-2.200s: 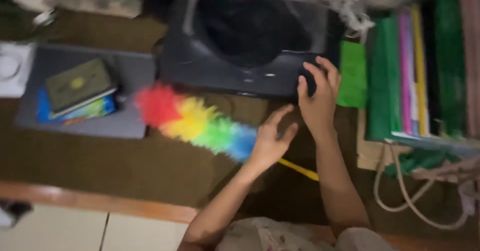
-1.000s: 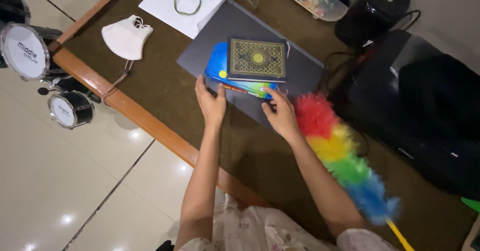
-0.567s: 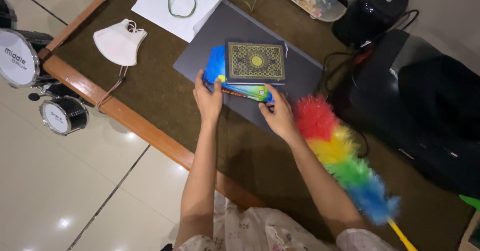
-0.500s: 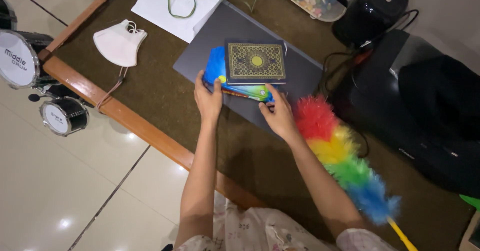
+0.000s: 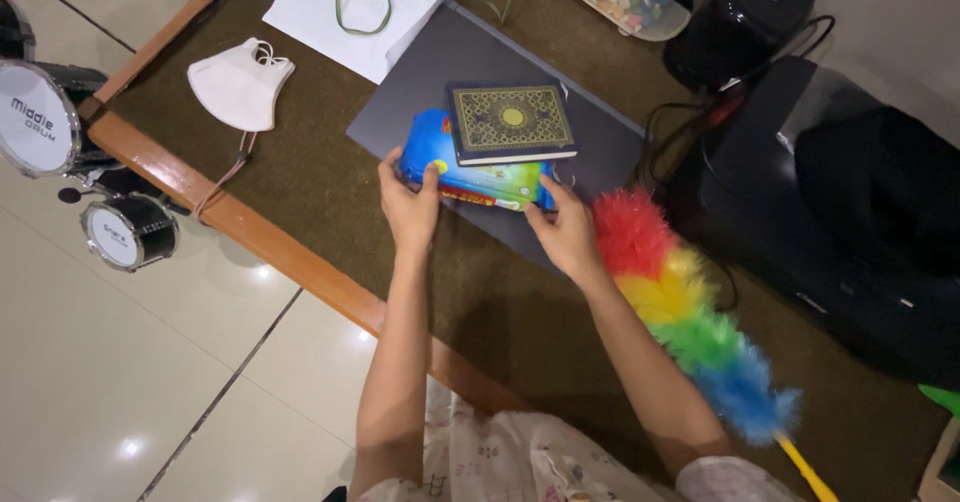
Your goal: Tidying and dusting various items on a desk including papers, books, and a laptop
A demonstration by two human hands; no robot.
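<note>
The colourful book, w/ a dark patterned book stacked on top, is gripped at its near edge, front part tilted up off the grey laptop. Left hand is closed on the near-left corner, right hand on the near-right. The stack is best kept level so the top book isn't slid off; the rainbow duster, just right of the laptop, is to be cleared.

Left hand and right hand grip the colourful book, apparently lifting it.
</note>
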